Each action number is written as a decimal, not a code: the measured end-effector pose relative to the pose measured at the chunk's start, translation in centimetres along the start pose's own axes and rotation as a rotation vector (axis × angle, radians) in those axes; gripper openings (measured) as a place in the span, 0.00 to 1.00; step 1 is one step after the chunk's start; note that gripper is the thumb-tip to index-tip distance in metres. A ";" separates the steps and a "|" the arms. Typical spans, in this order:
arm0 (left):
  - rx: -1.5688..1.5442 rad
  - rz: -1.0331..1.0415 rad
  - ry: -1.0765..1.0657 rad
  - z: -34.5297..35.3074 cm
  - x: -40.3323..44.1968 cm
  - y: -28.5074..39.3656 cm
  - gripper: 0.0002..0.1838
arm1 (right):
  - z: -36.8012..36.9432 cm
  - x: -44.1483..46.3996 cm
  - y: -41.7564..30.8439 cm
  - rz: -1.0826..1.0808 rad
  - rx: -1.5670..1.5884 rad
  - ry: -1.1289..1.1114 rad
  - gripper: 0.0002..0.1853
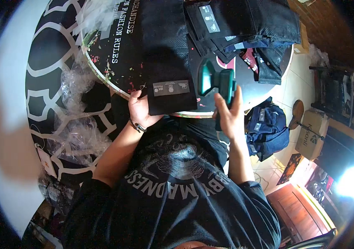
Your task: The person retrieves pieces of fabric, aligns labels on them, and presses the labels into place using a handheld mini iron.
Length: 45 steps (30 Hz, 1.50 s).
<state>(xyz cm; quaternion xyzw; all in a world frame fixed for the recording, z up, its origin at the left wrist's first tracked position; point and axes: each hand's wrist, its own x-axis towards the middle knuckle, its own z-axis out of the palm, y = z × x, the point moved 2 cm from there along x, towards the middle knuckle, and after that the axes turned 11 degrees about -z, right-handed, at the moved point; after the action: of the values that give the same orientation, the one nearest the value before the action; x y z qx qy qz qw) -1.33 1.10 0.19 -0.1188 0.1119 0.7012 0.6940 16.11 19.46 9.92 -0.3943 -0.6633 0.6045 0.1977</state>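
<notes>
A long black folded cloth (166, 62) hangs toward me over the near edge of the round table, with a grey printed label (171, 89) near its end. My left hand (141, 108) is at the cloth's lower left corner; its thumb stands at the side and its other fingers go behind the fabric. In my right hand (229, 114) is a dark green handheld device (222, 83) with a wide flared head, gripped by its handle. The head points left, above the table and apart from the cloth. I cannot tell exactly what kind of device it is.
Several black folded cloths with grey labels (209, 18) lie piled on the table's far right. Clear plastic wrap (79, 137) lies at left on a black-and-white patterned surface. Dark blue cloths (267, 128) are bundled at right below the table, near a cardboard box (311, 135).
</notes>
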 end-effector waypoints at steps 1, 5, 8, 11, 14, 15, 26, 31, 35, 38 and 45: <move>-0.036 -0.007 -0.035 0.1 0.1 -0.2 0.43 | -0.6 0.1 0.0 -0.028 0.016 0.016 0.22; -0.113 -0.018 -0.050 -1.1 0.4 -0.5 0.45 | -1.3 0.3 0.4 -0.065 -0.013 -0.005 0.23; -0.070 0.008 -0.044 -1.0 0.8 -0.6 0.38 | -0.8 0.1 0.4 -0.021 -0.083 -0.048 0.24; 0.164 -0.014 0.134 -2.2 0.8 -0.8 0.33 | -0.1 0.1 0.6 -0.015 -0.081 -0.076 0.27; 0.138 -0.053 0.129 -1.7 0.9 -0.5 0.32 | 0.2 0.1 0.6 -0.017 -0.115 -0.081 0.28; 0.134 -0.053 0.129 -1.6 0.8 -0.3 0.32 | 0.2 0.0 0.6 -0.015 -0.119 -0.083 0.28; -0.041 -0.131 0.040 -2.8 1.3 -0.3 0.39 | 0.9 0.2 0.4 -0.081 -0.318 -0.101 0.28; -0.097 -0.130 0.037 -2.3 1.2 -0.6 0.39 | 1.9 0.6 -0.1 -0.113 -0.387 -0.124 0.30; -0.150 -0.121 0.003 -2.1 1.5 -1.1 0.41 | 2.9 0.8 -0.1 -0.176 -0.518 -0.158 0.32; -0.097 -0.060 0.015 -1.0 1.8 -1.2 0.40 | 3.2 0.9 -0.3 -0.188 -0.578 -0.156 0.32; 0.167 -0.041 0.196 -1.9 1.5 -1.5 0.36 | 3.3 1.0 -0.7 -0.243 -0.579 -0.137 0.32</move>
<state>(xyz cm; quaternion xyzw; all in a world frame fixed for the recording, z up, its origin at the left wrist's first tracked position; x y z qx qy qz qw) 0.17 1.90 -2.06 -0.1310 0.2349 0.6600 0.7015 12.87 18.17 9.71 -0.3107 -0.8617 0.3877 0.1030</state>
